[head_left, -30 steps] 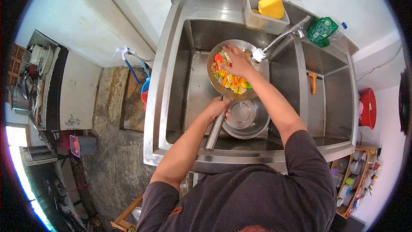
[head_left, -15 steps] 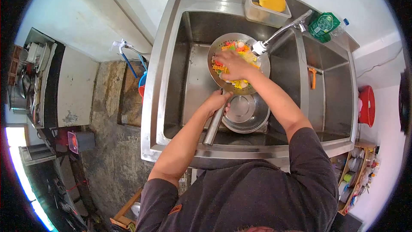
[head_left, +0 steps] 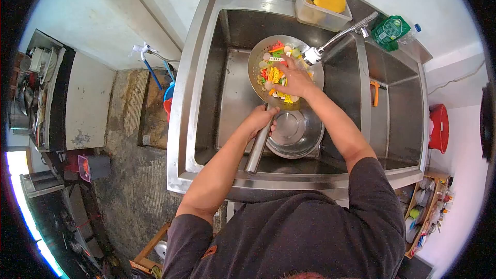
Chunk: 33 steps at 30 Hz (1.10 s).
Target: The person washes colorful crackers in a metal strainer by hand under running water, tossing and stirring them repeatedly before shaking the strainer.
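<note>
Colander (head_left: 253,78), loaded with multicoloured cut pieces (head_left: 274,73), is held over the larger sink basin (head_left: 235,90). Its metal handle (head_left: 258,150) is gripped by the left hand (head_left: 261,120), the fingers being wrapped around it close to the perforated body. The right hand (head_left: 294,80) is positioned over the pieces with fingers spread; whether any piece is pinched cannot be told. A metal bowl (head_left: 311,138) is partly overlapped by the colander, and the faucet spout (head_left: 312,56) is seen at the colander's upper right edge.
</note>
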Each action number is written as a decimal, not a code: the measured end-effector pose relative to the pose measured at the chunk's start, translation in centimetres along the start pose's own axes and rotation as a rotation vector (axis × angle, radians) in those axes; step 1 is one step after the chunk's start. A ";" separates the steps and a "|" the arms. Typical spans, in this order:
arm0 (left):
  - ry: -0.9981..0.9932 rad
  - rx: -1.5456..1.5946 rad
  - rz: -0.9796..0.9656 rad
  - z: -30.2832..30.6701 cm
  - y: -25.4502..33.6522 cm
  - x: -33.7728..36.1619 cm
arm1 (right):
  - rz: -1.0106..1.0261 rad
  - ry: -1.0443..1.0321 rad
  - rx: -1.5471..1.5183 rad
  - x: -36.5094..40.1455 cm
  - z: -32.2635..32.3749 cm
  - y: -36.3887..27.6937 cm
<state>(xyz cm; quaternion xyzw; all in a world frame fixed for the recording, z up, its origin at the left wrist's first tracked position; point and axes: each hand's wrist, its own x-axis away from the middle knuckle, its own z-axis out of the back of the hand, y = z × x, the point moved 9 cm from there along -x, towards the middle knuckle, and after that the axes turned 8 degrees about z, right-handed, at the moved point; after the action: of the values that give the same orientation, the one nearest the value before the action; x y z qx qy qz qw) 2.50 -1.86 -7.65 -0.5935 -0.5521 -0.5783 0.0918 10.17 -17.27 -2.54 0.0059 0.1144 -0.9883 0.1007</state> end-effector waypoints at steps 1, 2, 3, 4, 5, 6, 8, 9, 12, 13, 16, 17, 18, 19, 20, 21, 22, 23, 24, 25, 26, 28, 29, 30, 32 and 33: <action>0.012 -0.009 -0.004 0.0 0.0 0.1 | -0.006 -0.001 -0.002 -0.2 -0.2 -0.1; 0.009 -0.013 0.002 -0.2 -0.1 0.1 | -0.081 -0.035 -0.057 -0.5 -0.7 0.5; 0.024 -0.022 0.001 -0.2 0.1 0.2 | -0.156 -0.068 -0.114 -0.7 -1.2 0.9; 0.039 -0.031 0.001 -0.2 0.1 0.3 | -0.164 -0.069 -0.119 -0.9 -1.5 0.6; 0.039 -0.038 0.008 -0.2 -0.1 0.3 | -0.201 -0.053 -0.107 -1.1 -1.7 0.5; 0.050 -0.032 0.010 -0.2 -0.2 0.2 | -0.237 -0.037 -0.095 -1.4 -1.7 0.3; 0.066 -0.033 0.010 0.1 -0.3 0.1 | -0.274 -0.013 -0.086 -1.9 -1.9 0.1; 0.051 -0.025 0.006 0.0 -0.4 0.1 | -0.289 0.017 -0.058 -2.1 -2.1 0.2; 0.025 0.005 0.000 0.0 -0.4 -0.1 | -0.283 0.118 -0.055 -2.8 -2.2 1.3; 0.014 0.026 0.008 0.0 -0.5 -0.2 | -0.266 0.184 -0.088 -2.9 -1.9 1.8; 0.036 0.020 0.035 0.3 -0.6 -0.2 | -0.246 0.120 -0.298 -3.1 -1.7 3.9; 0.035 0.026 0.037 0.3 -0.5 -0.2 | -0.244 0.114 -0.298 -3.0 -1.7 3.8; 0.036 0.009 0.021 0.3 -0.3 -0.1 | -0.203 0.147 -0.239 -2.9 -1.4 3.5; 0.036 -0.009 0.005 0.2 -0.1 0.0 | -0.163 0.182 -0.181 -2.7 0.0 2.4; 0.034 -0.010 0.006 0.0 -0.2 0.2 | -0.218 0.148 -0.194 -2.0 0.1 1.3; 0.034 -0.021 0.000 -0.2 0.0 0.4 | -0.221 0.151 -0.192 -1.9 -0.1 0.2; 0.035 -0.033 -0.008 -0.3 0.2 0.5 | -0.203 0.077 -0.101 -2.1 -0.8 -0.8; 0.035 -0.039 -0.008 -0.4 0.3 0.5 | -0.186 0.003 -0.013 -2.2 -1.4 -1.3; 0.044 -0.019 0.006 -0.4 0.3 0.5 | -0.122 0.028 -0.033 -2.4 -1.5 -1.9; 0.054 0.000 0.022 -0.4 0.1 0.6 | -0.125 0.031 -0.036 -2.3 -1.6 -1.6; 0.054 -0.005 0.023 -0.2 0.0 0.5 | -0.093 0.014 -0.040 -2.4 -1.7 -1.5; -0.004 0.020 0.028 -0.5 -0.1 0.2 | -0.061 -0.003 -0.041 -2.6 -1.6 -0.5; -0.006 0.019 0.029 -0.4 -0.2 0.1 | -0.146 0.056 -0.074 -2.6 -1.1 1.0; 0.000 0.019 0.031 -0.4 -0.3 0.2 | -0.231 0.115 -0.106 -2.4 -0.8 2.7; 0.004 0.023 0.029 -0.4 -0.1 0.2 | -0.156 0.200 -0.155 -2.6 -1.6 5.2; 0.006 0.018 0.030 -0.4 -0.1 0.3 | -0.080 0.282 -0.210 -2.4 -0.4 4.8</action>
<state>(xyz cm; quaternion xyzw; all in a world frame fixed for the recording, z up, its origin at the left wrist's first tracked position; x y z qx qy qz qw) 2.08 -1.98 -7.32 -0.5992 -0.5479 -0.5738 0.1074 13.50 -21.27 -3.94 0.1295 0.2300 -0.9635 0.0444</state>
